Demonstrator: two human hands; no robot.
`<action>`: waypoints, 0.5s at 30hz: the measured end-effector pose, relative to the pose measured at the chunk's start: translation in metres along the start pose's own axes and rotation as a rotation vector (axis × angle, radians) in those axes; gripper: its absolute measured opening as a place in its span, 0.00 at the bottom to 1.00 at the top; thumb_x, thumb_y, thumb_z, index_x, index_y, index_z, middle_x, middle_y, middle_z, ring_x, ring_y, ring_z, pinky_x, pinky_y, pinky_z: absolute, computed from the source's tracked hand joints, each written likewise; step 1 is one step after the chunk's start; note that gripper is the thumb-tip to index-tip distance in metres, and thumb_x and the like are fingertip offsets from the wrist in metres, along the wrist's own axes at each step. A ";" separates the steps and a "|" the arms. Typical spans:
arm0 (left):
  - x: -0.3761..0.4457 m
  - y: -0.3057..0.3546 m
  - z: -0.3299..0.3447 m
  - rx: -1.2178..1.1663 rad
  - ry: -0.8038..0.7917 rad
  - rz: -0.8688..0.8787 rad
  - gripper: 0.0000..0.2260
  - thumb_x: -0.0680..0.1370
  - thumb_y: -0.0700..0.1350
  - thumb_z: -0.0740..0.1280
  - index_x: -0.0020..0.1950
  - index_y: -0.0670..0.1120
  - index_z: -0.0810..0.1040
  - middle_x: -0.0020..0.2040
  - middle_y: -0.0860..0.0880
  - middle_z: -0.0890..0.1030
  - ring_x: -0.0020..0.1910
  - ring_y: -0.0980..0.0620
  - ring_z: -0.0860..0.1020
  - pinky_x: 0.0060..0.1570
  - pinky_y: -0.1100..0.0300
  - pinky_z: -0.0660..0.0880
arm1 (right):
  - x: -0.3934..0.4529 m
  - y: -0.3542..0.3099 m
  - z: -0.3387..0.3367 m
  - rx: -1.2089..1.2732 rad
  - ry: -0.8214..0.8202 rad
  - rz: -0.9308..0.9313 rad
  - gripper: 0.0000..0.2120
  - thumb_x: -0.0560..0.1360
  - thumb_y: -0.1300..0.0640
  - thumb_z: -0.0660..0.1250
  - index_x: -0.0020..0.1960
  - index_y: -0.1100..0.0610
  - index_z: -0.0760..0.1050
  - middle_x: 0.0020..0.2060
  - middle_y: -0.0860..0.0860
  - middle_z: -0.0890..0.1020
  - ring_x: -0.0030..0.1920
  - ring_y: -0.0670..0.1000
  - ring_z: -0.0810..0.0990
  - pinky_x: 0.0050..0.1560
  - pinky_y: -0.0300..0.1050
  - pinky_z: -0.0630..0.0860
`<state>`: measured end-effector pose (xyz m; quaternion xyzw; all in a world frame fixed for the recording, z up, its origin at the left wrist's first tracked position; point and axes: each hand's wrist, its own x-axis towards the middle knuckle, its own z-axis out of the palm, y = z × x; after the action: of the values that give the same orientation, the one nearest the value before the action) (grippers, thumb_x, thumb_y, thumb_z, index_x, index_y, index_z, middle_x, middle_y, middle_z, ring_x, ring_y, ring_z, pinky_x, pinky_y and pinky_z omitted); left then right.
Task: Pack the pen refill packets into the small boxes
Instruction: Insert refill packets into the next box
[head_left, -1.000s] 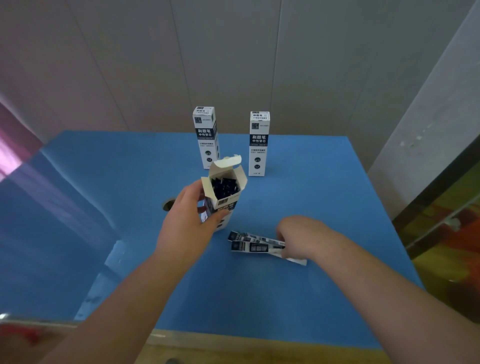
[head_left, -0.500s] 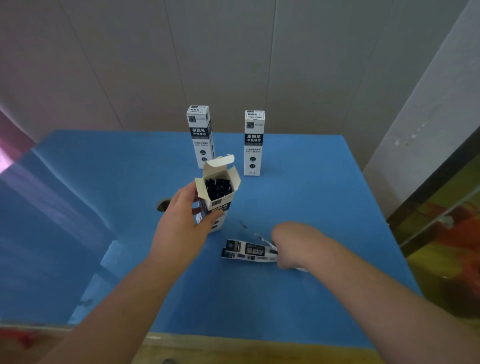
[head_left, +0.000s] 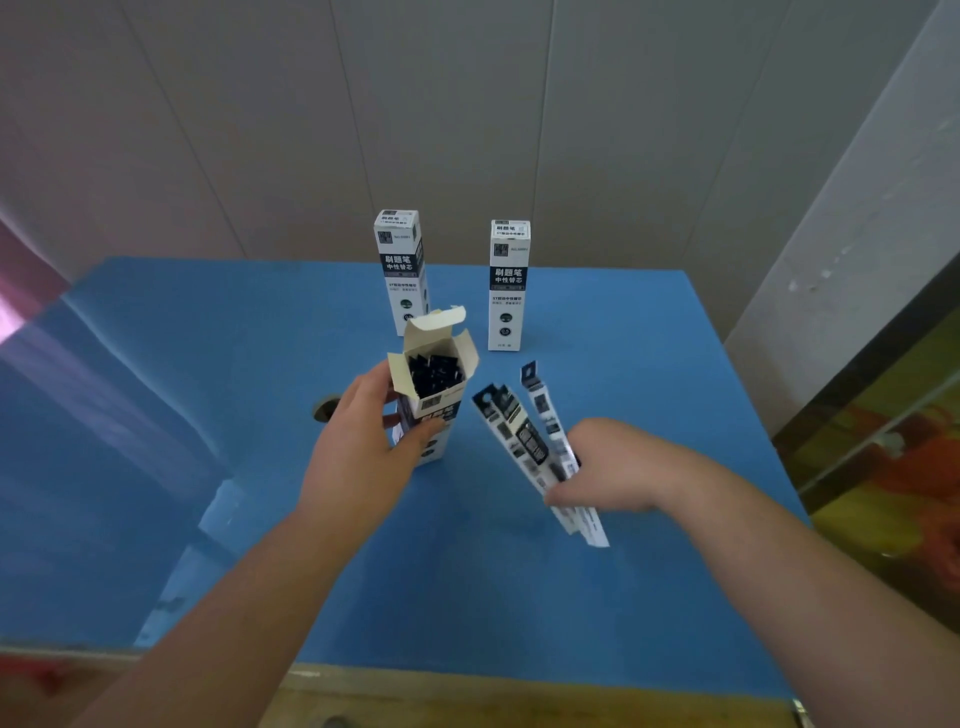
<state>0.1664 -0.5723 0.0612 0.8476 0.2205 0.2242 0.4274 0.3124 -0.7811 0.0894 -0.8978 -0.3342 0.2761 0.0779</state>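
Observation:
An open small box (head_left: 434, 384) stands upright on the blue table (head_left: 597, 597), its flaps spread and dark refill packets showing inside. My left hand (head_left: 363, 441) grips this box around its left side and front. My right hand (head_left: 608, 465) holds a few pen refill packets (head_left: 524, 434) lifted off the table, slanting up and to the left, their black tops close to the right of the open box. Behind stand two closed small boxes (head_left: 402, 270), the second closed box (head_left: 508, 286) to the right.
A round hole (head_left: 324, 408) in the table lies just left of my left hand. A grey panelled wall rises behind the table. The table's right edge borders a white pillar and a yellow floor; a wooden strip runs along the near edge.
My right hand has picked the refill packets up from the table and swung them upward toward the open box. My left hand still holds the open box in place.

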 end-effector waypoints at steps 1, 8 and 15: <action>0.001 0.000 0.000 0.000 0.001 0.000 0.26 0.76 0.54 0.73 0.57 0.83 0.64 0.61 0.73 0.73 0.58 0.66 0.78 0.52 0.59 0.76 | -0.002 0.001 -0.005 0.083 0.013 0.001 0.13 0.69 0.45 0.74 0.39 0.54 0.79 0.35 0.49 0.83 0.35 0.50 0.82 0.35 0.45 0.77; 0.001 0.000 0.000 0.003 -0.017 0.000 0.26 0.77 0.51 0.75 0.60 0.79 0.67 0.61 0.74 0.73 0.57 0.66 0.79 0.54 0.60 0.76 | -0.016 0.001 -0.020 0.716 0.097 -0.061 0.08 0.67 0.49 0.81 0.43 0.41 0.85 0.41 0.38 0.87 0.41 0.37 0.85 0.46 0.37 0.76; -0.003 0.005 0.003 0.017 -0.027 0.007 0.23 0.77 0.53 0.75 0.62 0.75 0.70 0.62 0.72 0.73 0.58 0.65 0.79 0.57 0.52 0.79 | -0.032 -0.026 -0.031 1.107 0.263 -0.268 0.09 0.64 0.46 0.80 0.44 0.43 0.86 0.43 0.45 0.88 0.43 0.42 0.86 0.55 0.46 0.78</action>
<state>0.1662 -0.5784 0.0633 0.8548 0.2137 0.2125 0.4224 0.2947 -0.7805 0.1376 -0.7002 -0.2383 0.2837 0.6103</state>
